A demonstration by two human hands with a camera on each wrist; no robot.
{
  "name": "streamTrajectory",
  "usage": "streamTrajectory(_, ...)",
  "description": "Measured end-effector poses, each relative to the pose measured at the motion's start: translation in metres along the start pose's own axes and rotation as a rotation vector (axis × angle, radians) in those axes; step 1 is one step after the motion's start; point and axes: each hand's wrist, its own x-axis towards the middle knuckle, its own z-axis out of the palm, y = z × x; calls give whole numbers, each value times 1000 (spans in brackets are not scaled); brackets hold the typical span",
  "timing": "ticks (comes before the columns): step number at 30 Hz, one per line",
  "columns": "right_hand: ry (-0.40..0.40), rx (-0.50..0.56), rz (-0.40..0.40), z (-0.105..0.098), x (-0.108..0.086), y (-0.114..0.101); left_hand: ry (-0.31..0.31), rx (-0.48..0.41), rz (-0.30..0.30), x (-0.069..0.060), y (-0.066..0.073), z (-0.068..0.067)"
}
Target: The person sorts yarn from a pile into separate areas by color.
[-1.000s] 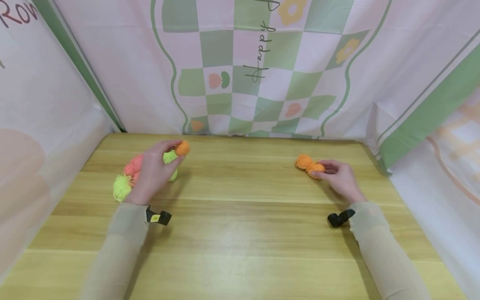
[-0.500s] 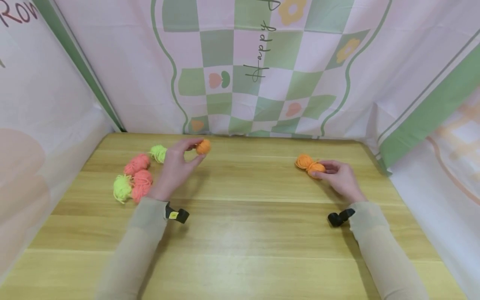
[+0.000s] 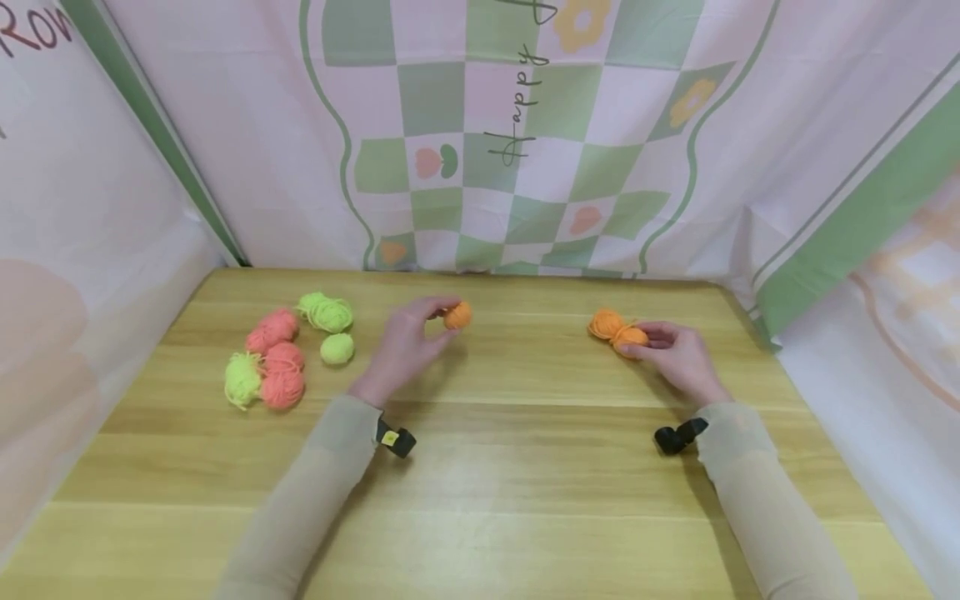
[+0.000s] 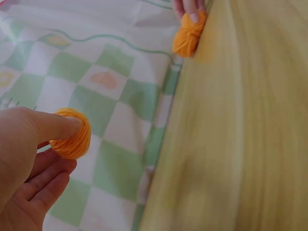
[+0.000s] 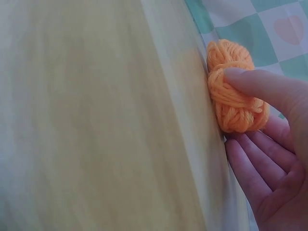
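My left hand [image 3: 406, 346] pinches a small round orange yarn ball [image 3: 457, 315] between thumb and fingers, held above the table left of its middle. In the left wrist view the strands of this orange yarn ball [image 4: 77, 139] show past the thumb. Over on the right, my right hand [image 3: 678, 357] grips one end of a larger orange yarn skein [image 3: 606, 323], bound at its waist and lying at the table's surface. The right wrist view has the thumb across the skein [image 5: 236, 103], the fingers beneath and behind it.
On the left of the wooden table [image 3: 480, 500] lie a yellow-green skein [image 3: 327, 312], a small yellow-green ball [image 3: 337, 348], two coral skeins [image 3: 273, 330] and another yellow-green bundle [image 3: 243, 379]. A printed curtain [image 3: 487, 208] hangs along the back edge.
My left hand has carried the orange ball rightward from above the yellow-green yarn, uncovering the yarn on the left. The right hand and its skein have stayed put.
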Motion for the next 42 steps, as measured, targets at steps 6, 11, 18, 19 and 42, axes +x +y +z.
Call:
streamTrajectory(6, 1, 16, 3, 2, 0, 1, -42, -37, -29, 1, 8, 20)
streamTrajectory(11, -1, 14, 2, 3, 1, 4, -66, -90, -51, 3, 14, 36)
streamTrajectory(18, -13, 6, -4, 3, 1, 5, -87, -145, -47, 8, 25, 60)
streamTrajectory(19, -14, 4, -3, 3, 1, 5, -92, -155, -43, 9, 27, 64)
streamTrajectory(42, -68, 17, 15, -2, 0, -2, -212, -350, -171, 7, 59, 125)
